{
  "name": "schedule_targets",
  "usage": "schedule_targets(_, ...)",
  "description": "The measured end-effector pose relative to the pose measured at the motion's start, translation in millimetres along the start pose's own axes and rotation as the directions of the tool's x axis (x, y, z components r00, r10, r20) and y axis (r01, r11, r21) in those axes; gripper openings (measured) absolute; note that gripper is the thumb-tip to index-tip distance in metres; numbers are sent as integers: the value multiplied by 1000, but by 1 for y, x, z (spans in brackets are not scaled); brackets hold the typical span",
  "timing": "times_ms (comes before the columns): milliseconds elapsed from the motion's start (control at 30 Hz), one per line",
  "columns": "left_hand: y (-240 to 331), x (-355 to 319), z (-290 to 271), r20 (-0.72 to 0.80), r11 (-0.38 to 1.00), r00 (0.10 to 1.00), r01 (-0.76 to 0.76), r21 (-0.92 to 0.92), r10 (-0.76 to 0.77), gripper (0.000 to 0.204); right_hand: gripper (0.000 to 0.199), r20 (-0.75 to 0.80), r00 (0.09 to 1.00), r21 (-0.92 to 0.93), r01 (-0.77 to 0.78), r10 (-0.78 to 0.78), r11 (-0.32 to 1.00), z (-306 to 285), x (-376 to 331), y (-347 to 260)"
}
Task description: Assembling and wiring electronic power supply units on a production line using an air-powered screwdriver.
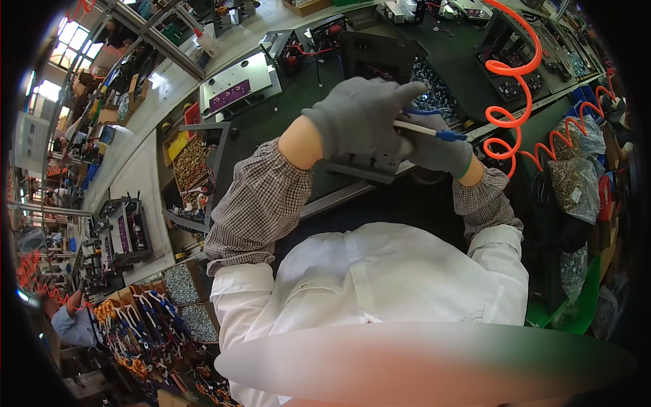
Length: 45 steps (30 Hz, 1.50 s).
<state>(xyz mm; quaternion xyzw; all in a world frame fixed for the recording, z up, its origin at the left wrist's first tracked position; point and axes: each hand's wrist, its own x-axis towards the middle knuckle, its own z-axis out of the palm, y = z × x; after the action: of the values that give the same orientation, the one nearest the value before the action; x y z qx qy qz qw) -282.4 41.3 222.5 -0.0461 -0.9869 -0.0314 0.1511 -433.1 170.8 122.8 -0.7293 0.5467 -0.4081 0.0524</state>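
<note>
Both my hands wear grey knit gloves and meet over the near side of the green work surface. My left hand (363,115) is closed, its forefinger reaching out to the right, and a short white wire with blue ends (420,127) sticks out from its fingers. Close against it, my right hand (441,150) is closed around the same wire, its fingertips partly hidden behind the left hand. Just behind them stands a dark flat panel (376,54). Beneath the hands lies a black metal plate (369,168). A heap of small metal screws (434,88) is beyond the right hand.
Red coiled air hose (505,112) hangs at the right. A white plate with a purple board (237,85) lies back left, near a bin of brass-coloured parts (191,163). Wire bundles (142,319) hang lower left. Bagged hardware (573,176) sits at the right.
</note>
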Motion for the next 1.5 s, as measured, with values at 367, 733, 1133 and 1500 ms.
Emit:
schedule_targets(367,-113,-84,146,97,71,672,218,-973,-735,26,30,95,942,-602,-202,321,772,23,-46,40)
schedule_targets(733,-64,-110,140,142,-193,356,-110,-975,-924,34,59,380,772,-517,-280,510,809,67,46,50)
schedule_targets(1133,-30,-133,174,-299,232,300,-239,-943,-906,36,69,454,686,-365,-440,569,821,62,40,36)
schedule_targets(1500,-25,-135,178,-430,364,299,-254,-896,-852,32,65,467,676,-486,-343,570,804,77,45,26)
